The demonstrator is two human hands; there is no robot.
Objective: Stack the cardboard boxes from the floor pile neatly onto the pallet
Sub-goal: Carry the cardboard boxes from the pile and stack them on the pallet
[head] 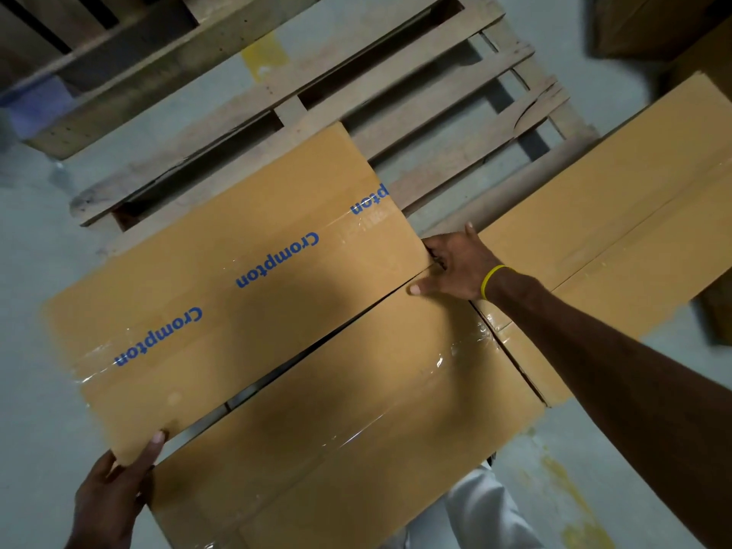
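At the near edge of the wooden pallet [435,93], a long cardboard box [222,295] printed with blue "Crompton" lettering is held by both hands. Its far side overlaps the pallet's front boards in view; whether it rests on them cannot be told. The left hand [113,497] grips the box's near corner, thumb on the top face, fingers closed round the edge. The right hand [455,267], with a yellow wristband [493,281], clamps the opposite end, fingers curled over the end edge. A plain box [356,422], sealed with clear tape, lies just beside the printed box on the near side, with a narrow dark gap between them. A third box [618,215] lies to the right on the grey floor [35,390]. A second pallet [138,65] sits at the upper left
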